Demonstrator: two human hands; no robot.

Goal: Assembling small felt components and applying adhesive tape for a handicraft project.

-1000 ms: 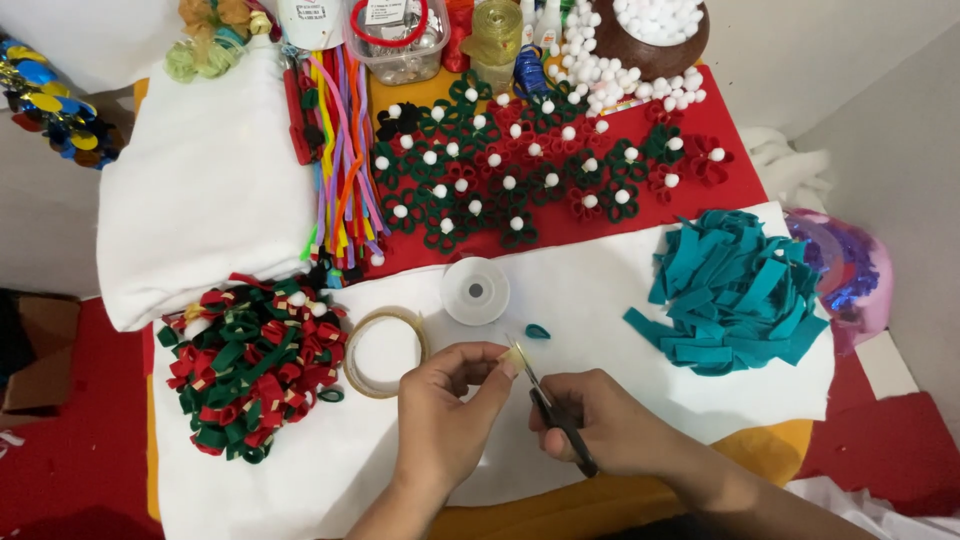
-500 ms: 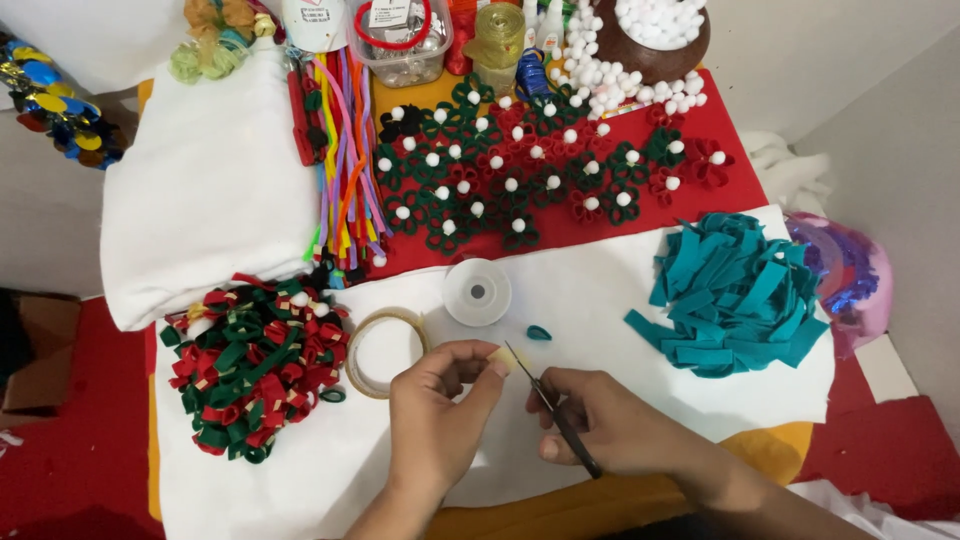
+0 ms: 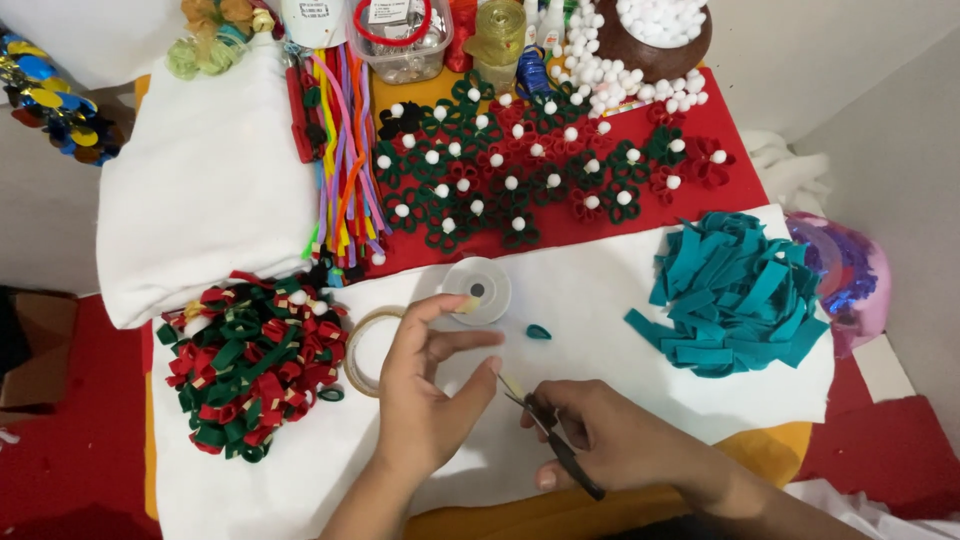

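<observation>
Black-handled scissors (image 3: 555,440) gripped in right hand (image 3: 610,440), blades just beside left hand (image 3: 425,400) fingers (image 3: 470,340), loosely spread, thumb tip pressing a small pale strip (image 3: 511,385). Probably mid-snip; next calls for closing blades squarely. Teal loop (image 3: 539,331) just beyond fingertips on white worktop (image 3: 600,290).

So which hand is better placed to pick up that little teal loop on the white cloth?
Probably the left hand: its fingers are spread and free, just beside the teal loop. The right hand is gripping black scissors.
</observation>
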